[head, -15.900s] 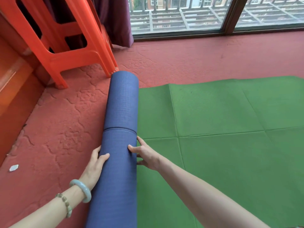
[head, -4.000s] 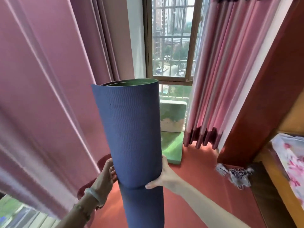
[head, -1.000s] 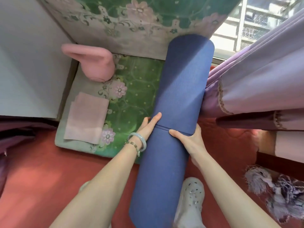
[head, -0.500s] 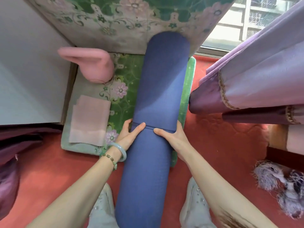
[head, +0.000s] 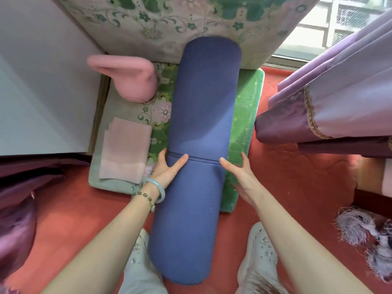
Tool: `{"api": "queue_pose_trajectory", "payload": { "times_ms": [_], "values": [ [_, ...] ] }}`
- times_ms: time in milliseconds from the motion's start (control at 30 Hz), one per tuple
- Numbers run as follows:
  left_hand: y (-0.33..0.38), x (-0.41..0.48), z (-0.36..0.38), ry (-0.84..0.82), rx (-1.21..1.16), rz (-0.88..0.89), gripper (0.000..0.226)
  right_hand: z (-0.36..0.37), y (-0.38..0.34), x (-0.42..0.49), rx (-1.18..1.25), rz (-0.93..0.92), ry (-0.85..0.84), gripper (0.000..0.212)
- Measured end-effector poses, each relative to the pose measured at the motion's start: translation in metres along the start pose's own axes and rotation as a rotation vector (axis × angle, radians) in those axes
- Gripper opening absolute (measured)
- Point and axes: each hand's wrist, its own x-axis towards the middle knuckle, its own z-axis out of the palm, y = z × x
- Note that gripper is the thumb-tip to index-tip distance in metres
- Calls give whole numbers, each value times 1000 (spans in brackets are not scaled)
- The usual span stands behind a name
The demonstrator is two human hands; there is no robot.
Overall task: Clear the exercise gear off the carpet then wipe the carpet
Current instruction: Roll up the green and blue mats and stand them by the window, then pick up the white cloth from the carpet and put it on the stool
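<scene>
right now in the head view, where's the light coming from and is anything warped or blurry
Head view: daylight enters from the window at upper right, washed out pale. Head view: a soft diagonal shadow crosses the rolled blue mat. Head view: the wide lens stretches the forearms and curtain toward the corners; no obvious blur.

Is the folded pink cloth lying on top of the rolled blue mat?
No, the pink cloth lies flat on the green floral cushion, left of the blue mat and apart from it.

Rolled mat wedged between pink kettlebell and curtain; carpet beside open.
</scene>
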Motion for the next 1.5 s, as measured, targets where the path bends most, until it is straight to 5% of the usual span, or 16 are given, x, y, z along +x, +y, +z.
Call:
{"api": "queue_pose_trajectory", "payload": {
  "times_ms": [200, 400, 767, 1133, 1500],
  "values": [
    [0, -2, -10, 147, 130, 6, 116, 2, -1, -4, -6, -15, -23, 121],
    [-1, -4, -11, 283, 160, 89, 78, 6, -3, -9, -5, -25, -15, 120],
    [39, -83, -32, 132, 461, 227, 94, 15, -46, -88, -172, -104, 12, 104],
    [195, -292, -30, 3, 167, 546, 97, 16, -177, -302, -406, -492, -115, 99],
    [323, -553, -31, 125, 73, 837, 110, -37, -279, -591, -447, -804, -181, 95]
  ]
}}
